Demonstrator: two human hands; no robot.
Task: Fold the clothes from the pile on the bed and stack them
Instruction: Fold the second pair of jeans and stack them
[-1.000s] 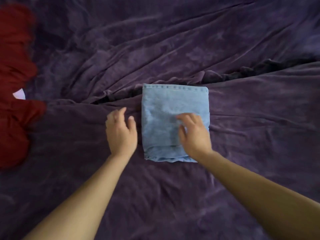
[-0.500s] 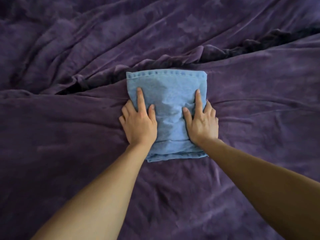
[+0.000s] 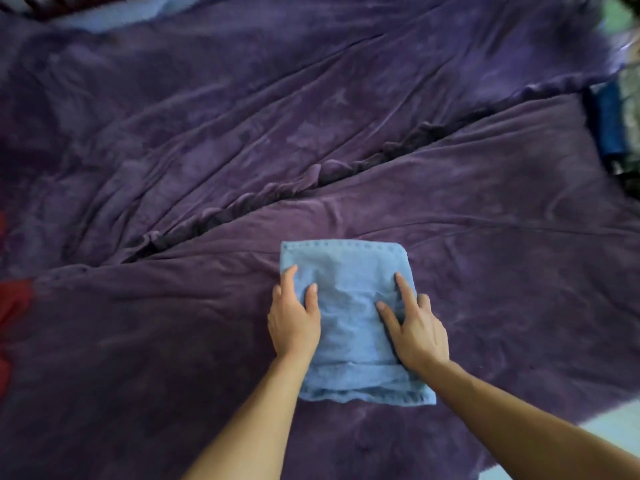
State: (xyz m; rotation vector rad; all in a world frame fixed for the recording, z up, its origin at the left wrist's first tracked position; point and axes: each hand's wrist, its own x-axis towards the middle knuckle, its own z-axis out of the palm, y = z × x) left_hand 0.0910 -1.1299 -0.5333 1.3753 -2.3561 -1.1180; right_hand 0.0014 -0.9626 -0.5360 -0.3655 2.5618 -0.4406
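A folded light-blue denim garment (image 3: 349,306) lies on the purple blanket (image 3: 485,271) in the lower middle of the view. My left hand (image 3: 294,320) grips its left side, index finger and thumb on top and the other fingers hidden at the edge. On the right side my right hand (image 3: 415,327) holds it the same way, index finger and thumb on the cloth and the outer fingers curled over the edge. Whether the garment is lifted off the blanket I cannot tell.
A red garment (image 3: 14,306) shows at the left edge. A dark blue item (image 3: 613,123) sits blurred at the right edge. A ridge of bunched blanket (image 3: 311,174) runs diagonally behind the denim. The bed's edge and a pale floor (image 3: 616,427) lie at the lower right.
Both hands went from lying flat on the folded denim to gripping its sides. The denim now sits nearer and right of the blanket ridge, and the view has swung right.
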